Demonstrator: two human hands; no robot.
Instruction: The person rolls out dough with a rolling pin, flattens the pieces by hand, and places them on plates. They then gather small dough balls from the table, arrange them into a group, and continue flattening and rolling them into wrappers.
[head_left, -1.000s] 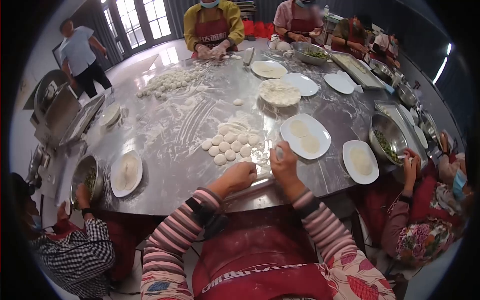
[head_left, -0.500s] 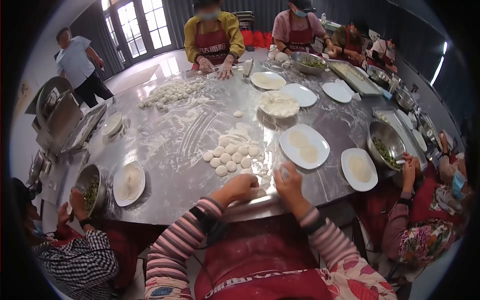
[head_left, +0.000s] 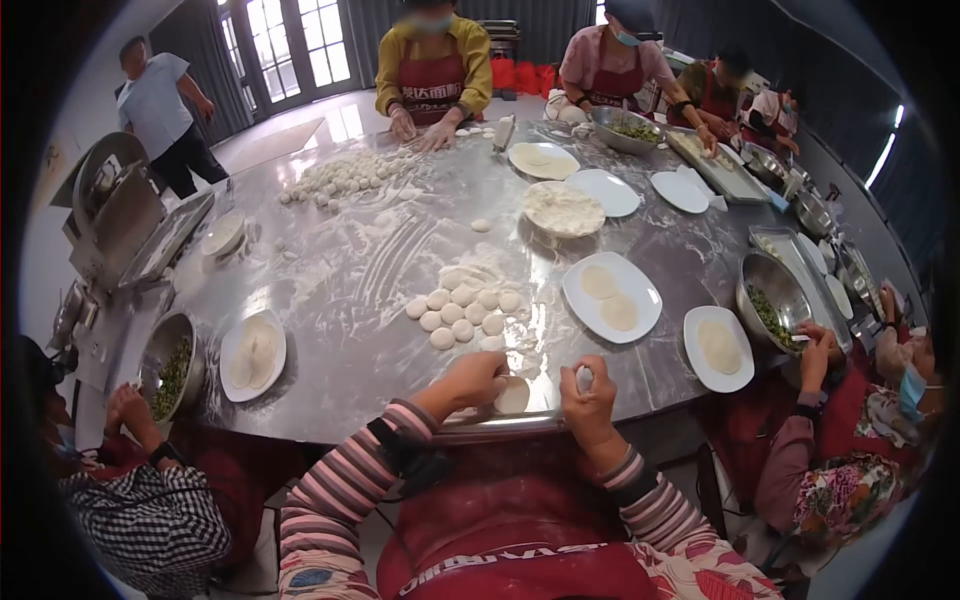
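At the near edge of the steel table (head_left: 340, 390), my left hand (head_left: 472, 384) is closed, its fingers at the edge of a thin round dough wrapper (head_left: 513, 396) lying flat. To the right, my right hand (head_left: 590, 408) is wrapped round a small rolling pin (head_left: 583, 378); only its pale end shows above the fist. The pin is apart from the wrapper. Just beyond my hands lie several flattened dough pieces (head_left: 463, 330) on scattered flour. A white plate (head_left: 640, 290) with two rolled wrappers (head_left: 610, 298) sits to the right of them.
Farther off are a bowl of flour (head_left: 563, 208), a heap of dough pieces (head_left: 350, 180) and more plates. Co-workers at both sides handle metal bowls of green filling (head_left: 770, 310) (head_left: 174, 380). Another person in yellow (head_left: 430, 75) works dough at the far edge.
My right hand has drawn back toward me with the rolling pin, and the wrapper shows more fully. At the back right, a co-worker's hand has reached over a tray.
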